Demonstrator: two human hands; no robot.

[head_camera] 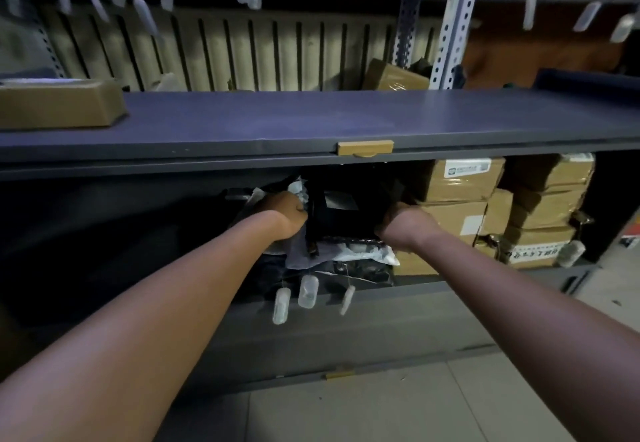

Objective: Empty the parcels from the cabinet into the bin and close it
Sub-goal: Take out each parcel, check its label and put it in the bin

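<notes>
Left hand (285,211) and right hand (407,223), fingers curled, clutch opposite sides of the dark bagged parcel (337,214) inside the cabinet (311,313); it looks soft, light and slippery, best gripped by its bunched film.

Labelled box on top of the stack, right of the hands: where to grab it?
Come from the front; the cabinet top sits close above the labelled box. Its left end looks free beside the right hand, so hook fingers there and at the right front corner, then slide it off the box below.
</notes>
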